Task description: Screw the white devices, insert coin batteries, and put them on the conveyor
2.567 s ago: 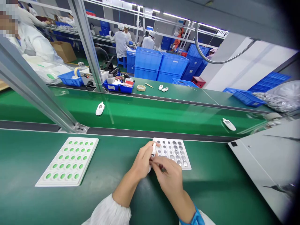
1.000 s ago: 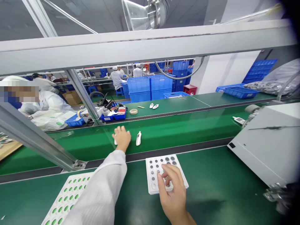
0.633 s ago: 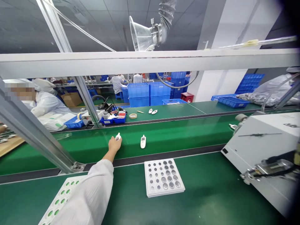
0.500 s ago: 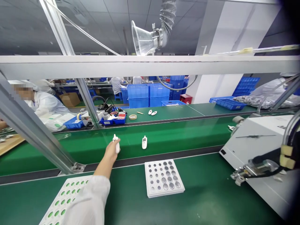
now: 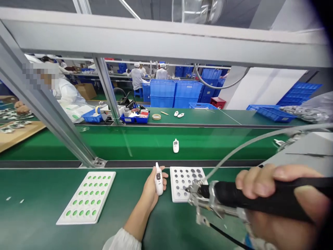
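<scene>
My left hand (image 5: 148, 191) is closed around a white ear thermometer (image 5: 159, 183), its narrow tip pointing up and its small dark window facing me. From the right, my right hand (image 5: 283, 211) grips a black powered screwdriver (image 5: 231, 195) with a metal nose and a clear hose. The nose points left, over a white tray (image 5: 173, 199) holding round silvery discs, and partly hides it. A second white thermometer (image 5: 176, 146) lies on the green conveyor belt beyond my hands.
To the left, another white tray (image 5: 60, 221) shows rows of green round pockets. A metal post (image 5: 65, 128) and an overhead beam (image 5: 156, 38) frame the bench. Blue parts boxes (image 5: 135, 119) and a tape roll (image 5: 156, 117) sit behind the belt. A grey machine (image 5: 316, 152) stands right.
My left hand has come back from over the belt with the thermometer, now above the near bench. My right hand has come into view holding the screwdriver. The view has tilted down.
</scene>
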A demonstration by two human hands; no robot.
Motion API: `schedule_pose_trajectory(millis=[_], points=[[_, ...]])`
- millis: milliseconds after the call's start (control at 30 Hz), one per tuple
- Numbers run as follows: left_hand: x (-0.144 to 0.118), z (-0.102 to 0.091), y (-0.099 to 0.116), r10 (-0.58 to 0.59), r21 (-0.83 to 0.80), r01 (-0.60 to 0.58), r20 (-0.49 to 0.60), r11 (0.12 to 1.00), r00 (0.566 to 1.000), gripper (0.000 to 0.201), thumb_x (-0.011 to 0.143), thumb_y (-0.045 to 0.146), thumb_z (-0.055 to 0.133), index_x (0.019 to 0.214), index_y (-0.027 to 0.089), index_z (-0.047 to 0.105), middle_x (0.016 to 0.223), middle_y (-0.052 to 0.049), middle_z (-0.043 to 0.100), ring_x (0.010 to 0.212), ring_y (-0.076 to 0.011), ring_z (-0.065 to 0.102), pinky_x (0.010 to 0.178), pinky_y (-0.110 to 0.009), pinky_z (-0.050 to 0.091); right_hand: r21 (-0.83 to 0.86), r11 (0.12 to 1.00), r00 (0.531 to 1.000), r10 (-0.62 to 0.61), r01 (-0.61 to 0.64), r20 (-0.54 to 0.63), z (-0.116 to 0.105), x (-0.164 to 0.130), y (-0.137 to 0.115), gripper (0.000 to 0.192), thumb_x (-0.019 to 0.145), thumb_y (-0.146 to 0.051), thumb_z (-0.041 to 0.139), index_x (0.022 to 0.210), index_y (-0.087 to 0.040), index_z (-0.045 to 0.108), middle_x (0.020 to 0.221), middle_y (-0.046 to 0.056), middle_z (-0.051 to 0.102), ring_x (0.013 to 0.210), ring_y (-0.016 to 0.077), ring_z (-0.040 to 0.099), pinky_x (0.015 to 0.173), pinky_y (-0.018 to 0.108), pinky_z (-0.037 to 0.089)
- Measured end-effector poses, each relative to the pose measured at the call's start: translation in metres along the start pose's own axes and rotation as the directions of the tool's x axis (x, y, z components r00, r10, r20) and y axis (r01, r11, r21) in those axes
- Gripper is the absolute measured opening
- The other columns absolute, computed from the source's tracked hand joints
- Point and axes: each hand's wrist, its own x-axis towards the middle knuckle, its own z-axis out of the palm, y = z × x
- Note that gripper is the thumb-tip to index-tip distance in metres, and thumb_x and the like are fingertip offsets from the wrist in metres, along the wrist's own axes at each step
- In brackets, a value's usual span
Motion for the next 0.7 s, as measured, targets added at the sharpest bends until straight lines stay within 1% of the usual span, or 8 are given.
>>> schedule_pose_trajectory(millis=[67,133,200,300,467,600,700], points=[[0.001,0.002,0.001,-0.007,-0.018,0.007,-0.018,1.000,1.000,0.052,0.079,0.056,0.065,0.107,0.012,0.061,0.073,-0.003,0.065,0.051,-0.0099,0.052,0.042,-0.021,0.039,0.097,0.992,0.997,0.081,-0.081,0.000,0.021,-0.013,-0.001,0.011,0.086,-0.034,0.064,0.086,-0.023,0.062,0.057,0.001,0.051,0.049,0.0166,0.048,0.044,0.035,0.044],[0.002,0.004,0.000,-0.013,-0.026,0.012,-0.041,1.000,0.999,0.052,0.079,0.056,0.066,0.106,0.013,0.061,0.073,-0.003,0.064,0.050,-0.0098,0.051,0.042,-0.021,0.038,0.098,0.979,0.984,0.177,-0.176,0.003,0.035,-0.020,0.000,0.013,0.085,-0.034,0.066,0.087,-0.023,0.062,0.062,0.001,0.054,0.054,0.0169,0.051,0.052,0.036,0.047],[0.002,0.005,-0.002,-0.023,-0.021,0.022,-0.050,1.000,0.998,0.053,0.078,0.057,0.065,0.105,0.012,0.061,0.072,-0.003,0.065,0.050,-0.0100,0.052,0.042,-0.021,0.038,0.101,0.970,0.975,0.224,-0.222,-0.004,0.043,-0.022,0.004,0.014,0.085,-0.035,0.066,0.087,-0.022,0.061,0.063,0.001,0.055,0.056,0.0171,0.052,0.055,0.037,0.047],[0.001,0.008,-0.004,-0.029,-0.007,0.029,-0.044,1.000,0.999,0.053,0.079,0.058,0.064,0.106,0.012,0.062,0.074,-0.004,0.066,0.052,-0.0103,0.053,0.044,-0.021,0.039,0.090,0.978,0.981,0.192,-0.190,-0.016,0.047,-0.023,0.014,0.014,0.085,-0.035,0.067,0.086,-0.022,0.062,0.062,0.000,0.054,0.054,0.0174,0.052,0.054,0.038,0.046],[-0.004,0.012,-0.002,-0.031,0.003,0.031,-0.070,1.000,0.997,0.052,0.079,0.057,0.065,0.105,0.013,0.063,0.075,-0.004,0.066,0.053,-0.0103,0.053,0.049,-0.023,0.042,0.076,0.979,0.981,0.189,-0.191,0.036,0.046,-0.028,0.025,0.013,0.086,-0.034,0.064,0.087,-0.022,0.061,0.062,0.000,0.053,0.053,0.0176,0.051,0.052,0.037,0.045],[-0.004,0.014,-0.001,-0.051,0.004,0.051,-0.083,0.999,0.995,0.051,0.078,0.057,0.065,0.104,0.014,0.063,0.075,-0.003,0.066,0.052,-0.0107,0.053,0.048,-0.023,0.041,0.081,0.986,0.989,0.144,-0.145,0.015,0.048,-0.031,0.027,0.013,0.088,-0.034,0.061,0.090,-0.021,0.060,0.062,-0.001,0.052,0.052,0.0166,0.049,0.050,0.036,0.044],[-0.003,0.014,-0.003,-0.049,0.011,0.051,-0.089,0.999,0.995,0.052,0.078,0.058,0.064,0.104,0.014,0.063,0.074,-0.004,0.066,0.051,-0.0112,0.053,0.048,-0.023,0.040,0.070,0.981,0.983,0.178,-0.180,0.031,0.051,-0.030,0.027,0.015,0.086,-0.036,0.064,0.087,-0.021,0.061,0.061,0.000,0.053,0.052,0.0171,0.050,0.051,0.037,0.044]])
